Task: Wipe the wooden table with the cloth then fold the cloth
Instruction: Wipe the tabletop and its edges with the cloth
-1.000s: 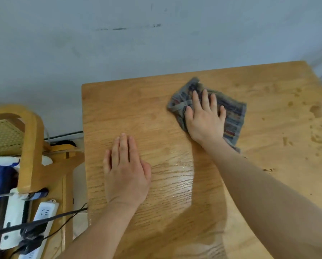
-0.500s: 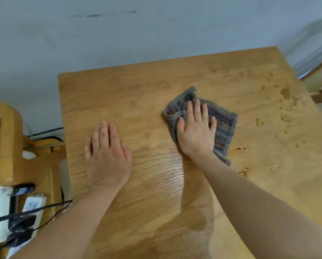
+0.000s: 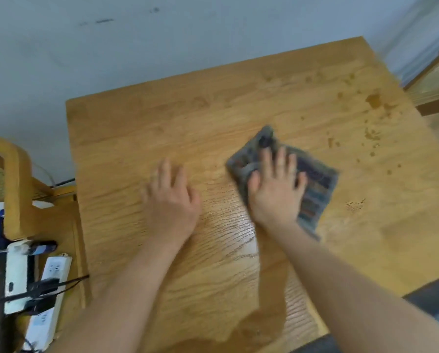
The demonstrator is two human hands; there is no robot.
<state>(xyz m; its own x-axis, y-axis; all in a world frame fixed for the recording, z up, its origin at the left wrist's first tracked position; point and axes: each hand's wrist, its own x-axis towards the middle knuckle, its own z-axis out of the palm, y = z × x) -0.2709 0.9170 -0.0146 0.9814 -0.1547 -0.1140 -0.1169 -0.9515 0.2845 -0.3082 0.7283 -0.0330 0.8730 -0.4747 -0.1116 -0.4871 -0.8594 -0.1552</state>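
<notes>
Right hand lies palm down on the cloth, fingers spread, pressing it to the surface. Left hand is flat too, fingers straight & close together, on bare wood left of the cloth, not touching it. Both hands a bit blurred. Cloth is grey w/ coloured stripes, bunched at its far-left corner, lying mid-surface, slightly right of centre; its right & near edges stick out past the hand. Brown spots dot the far-right wood; a smaller speckled patch sits just right of the cloth. Left of the surface: wooden chair, white power strip w/ black plug. Pale wall behind.
</notes>
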